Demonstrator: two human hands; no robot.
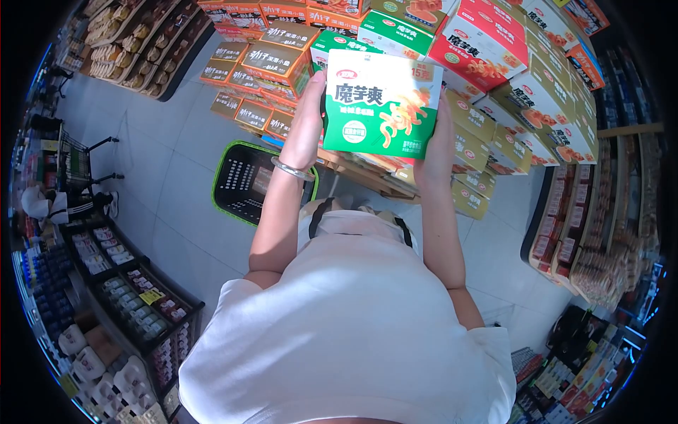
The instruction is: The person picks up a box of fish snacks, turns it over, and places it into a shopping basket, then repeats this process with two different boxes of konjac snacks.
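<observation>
A green and white snack box (pixel 381 106) is held up between my two hands, its printed front facing up toward me. My left hand (pixel 305 126), below which a bracelet circles the wrist, presses on the box's left side. On the opposite side my right hand (pixel 436 145) grips the right edge, with its fingers partly hidden behind the box. Just beyond the held box are stacked orange boxes (pixel 282 51), more green boxes (pixel 395 32) and red boxes (pixel 480 46).
A black basket with a green rim (pixel 224 205) is on the floor (pixel 183 152) left of my legs. Gold boxes (pixel 470 145) are stacked to the right. Shelves flank both sides. A person in a white top (pixel 35 203) is at the far left near a cart.
</observation>
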